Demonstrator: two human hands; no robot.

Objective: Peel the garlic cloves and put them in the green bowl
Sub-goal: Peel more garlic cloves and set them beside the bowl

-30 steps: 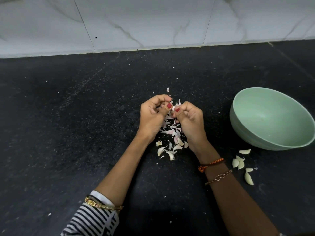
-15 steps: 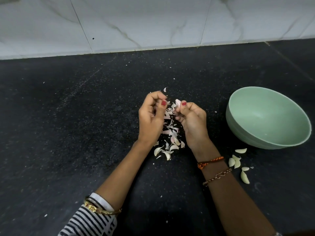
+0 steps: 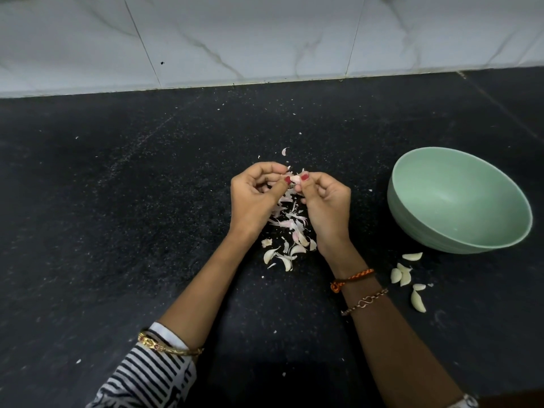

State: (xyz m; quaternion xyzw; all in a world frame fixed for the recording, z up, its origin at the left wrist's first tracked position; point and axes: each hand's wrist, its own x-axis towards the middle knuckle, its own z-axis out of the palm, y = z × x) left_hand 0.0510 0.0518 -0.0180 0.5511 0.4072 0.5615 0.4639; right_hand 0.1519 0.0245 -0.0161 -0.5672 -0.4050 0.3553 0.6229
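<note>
Half a second ago the left hand [image 3: 253, 198] and right hand [image 3: 326, 201] were drawn apart; now their red-nailed thumbs meet again, both pinching the small pinkish-white garlic clove [image 3: 295, 179]. The clove shows more plainly between the thumbs than a second ago, when curled fingers [image 3: 265, 167] hid most of it.

bare black counter [image 3: 117, 231] left, green bowl [image 3: 459, 201] blocking right

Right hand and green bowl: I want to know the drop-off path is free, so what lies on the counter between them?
In the head view, only bare black counter with a few skin flecks separates the right hand from the green bowl.
</note>
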